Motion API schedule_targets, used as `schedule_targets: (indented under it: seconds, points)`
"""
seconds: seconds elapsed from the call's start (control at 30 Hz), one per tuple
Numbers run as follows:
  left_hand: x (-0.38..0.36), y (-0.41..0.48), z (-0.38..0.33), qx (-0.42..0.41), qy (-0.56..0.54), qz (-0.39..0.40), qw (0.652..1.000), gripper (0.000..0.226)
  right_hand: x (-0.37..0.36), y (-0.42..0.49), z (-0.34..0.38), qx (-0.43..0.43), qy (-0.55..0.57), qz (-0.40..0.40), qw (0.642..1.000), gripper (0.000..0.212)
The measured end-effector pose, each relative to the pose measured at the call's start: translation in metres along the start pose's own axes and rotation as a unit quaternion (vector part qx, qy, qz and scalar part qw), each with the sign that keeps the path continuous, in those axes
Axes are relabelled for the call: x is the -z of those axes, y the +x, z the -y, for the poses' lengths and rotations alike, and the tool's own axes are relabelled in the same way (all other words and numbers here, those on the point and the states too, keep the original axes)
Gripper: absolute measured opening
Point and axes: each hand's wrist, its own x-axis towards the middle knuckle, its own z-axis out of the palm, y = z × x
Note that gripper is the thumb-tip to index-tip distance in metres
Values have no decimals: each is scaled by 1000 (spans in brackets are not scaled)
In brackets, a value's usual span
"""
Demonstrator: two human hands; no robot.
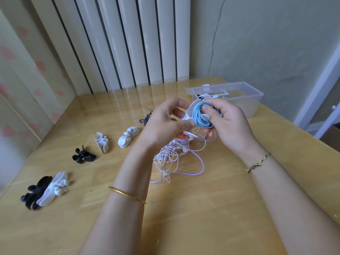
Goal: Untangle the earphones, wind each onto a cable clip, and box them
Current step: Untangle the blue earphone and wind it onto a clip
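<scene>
Head view: right hand grips the blue earphone coil on a white cable clip; left hand pinches that clip's edge, tangled white earphones beneath both.

Just in front of the clear box, the left hand pinches a white cable clip and the right hand grips the blue earphone cable coiled on it (thumb on the coil). The tangled white earphones lie nearer than the box, and the spare clips sit well to its left.
</scene>
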Motion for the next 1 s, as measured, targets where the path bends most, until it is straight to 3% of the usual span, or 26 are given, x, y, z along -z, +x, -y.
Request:
schedule_targets:
  seconds: [0.17,0.33,0.57,0.7,1.0]
  points:
    - [-1,1,-1,-12,47,1,999,22,-6,-1,-4,62,-60,-94,992,13]
    - [-4,1,0,-23,88,10,996,17,-10,-1,-8,113,-137,-141,974,21]
    - [-2,3,6,-61,149,-4,987,13,-3,2,-2,-19,-51,-34,998,17]
    - [-2,1,2,-65,126,-15,990,14,-2,2,0,-37,38,-8,999,23]
    - [1,-2,-3,-64,115,-21,991,16,-6,-1,3,-36,53,-8,998,22]
